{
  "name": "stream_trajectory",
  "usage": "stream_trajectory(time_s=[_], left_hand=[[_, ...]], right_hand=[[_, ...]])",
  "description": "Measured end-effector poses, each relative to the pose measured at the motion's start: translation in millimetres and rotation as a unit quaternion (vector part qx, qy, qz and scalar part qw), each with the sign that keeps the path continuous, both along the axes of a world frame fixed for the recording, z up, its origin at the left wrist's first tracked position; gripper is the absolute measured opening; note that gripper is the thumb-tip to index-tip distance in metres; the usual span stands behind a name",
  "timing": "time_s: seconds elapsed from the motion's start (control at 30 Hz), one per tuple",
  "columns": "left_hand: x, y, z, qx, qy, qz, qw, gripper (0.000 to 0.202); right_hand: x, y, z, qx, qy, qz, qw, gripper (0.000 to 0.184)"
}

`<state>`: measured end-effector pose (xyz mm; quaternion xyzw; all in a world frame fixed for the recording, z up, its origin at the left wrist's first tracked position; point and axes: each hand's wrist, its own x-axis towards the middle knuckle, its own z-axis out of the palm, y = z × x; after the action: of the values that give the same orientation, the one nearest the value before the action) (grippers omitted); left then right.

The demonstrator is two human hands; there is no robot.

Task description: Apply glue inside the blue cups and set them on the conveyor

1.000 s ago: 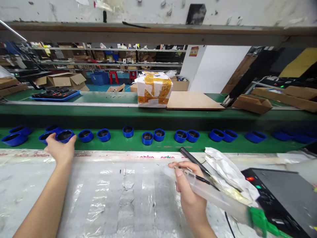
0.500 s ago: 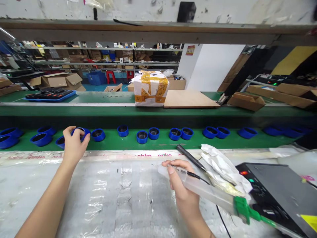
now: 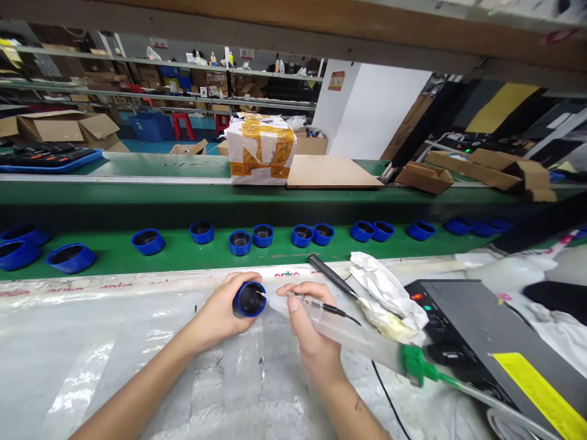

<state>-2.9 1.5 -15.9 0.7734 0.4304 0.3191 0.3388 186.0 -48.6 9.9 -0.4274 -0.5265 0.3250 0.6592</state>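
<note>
Before the green belt [image 3: 112,253], a syringe [image 3: 367,346] is held pen-like by the right hand [image 3: 312,327], its tip at the mouth of a blue cup [image 3: 250,299], clasped tilted by the left hand [image 3: 217,315], seemingly baring its inside. On the belt, more cups [image 3: 239,243] are set.

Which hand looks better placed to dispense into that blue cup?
Probably the right hand: it holds the syringe, pointed at the open mouth of the blue cup. The left hand is occupied gripping that cup.
</note>
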Motion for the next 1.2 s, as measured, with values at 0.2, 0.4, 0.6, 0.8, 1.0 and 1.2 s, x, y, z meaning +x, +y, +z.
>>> stream_trajectory(time_s=[0.2,0.4,0.6,0.8,1.0,1.2], left_hand=[[-3.3,1.8,0.5,0.009,0.004,-0.024,1.0,0.058],[-2.0,-0.2,-0.2,0.015,0.0,-0.031,0.999,0.059],[-0.8,-1.8,-1.6,0.028,-0.007,-0.03,0.999,0.059],[-1.7,-1.8,-2.6,0.04,-0.001,-0.033,0.999,0.061],[-1.9,-2.6,-1.1,0.051,-0.002,-0.037,0.998,0.061],[-1.9,-2.7,-1.7,0.051,-0.002,-0.045,0.998,0.062]], right_hand=[[-5.1,4.8,-0.2,0.032,-0.008,0.017,0.999,0.015],[-4.6,4.2,-1.4,0.034,-0.004,0.024,0.999,0.017],[-6.9,5.0,1.6,0.034,0.002,0.025,0.999,0.017],[-4.0,3.8,0.9,0.03,-0.002,0.021,0.999,0.017],[-2.3,2.7,0.5,0.03,-0.021,0.013,0.999,0.017],[-0.6,1.2,1.2,0.029,-0.054,-0.007,0.998,0.014]])
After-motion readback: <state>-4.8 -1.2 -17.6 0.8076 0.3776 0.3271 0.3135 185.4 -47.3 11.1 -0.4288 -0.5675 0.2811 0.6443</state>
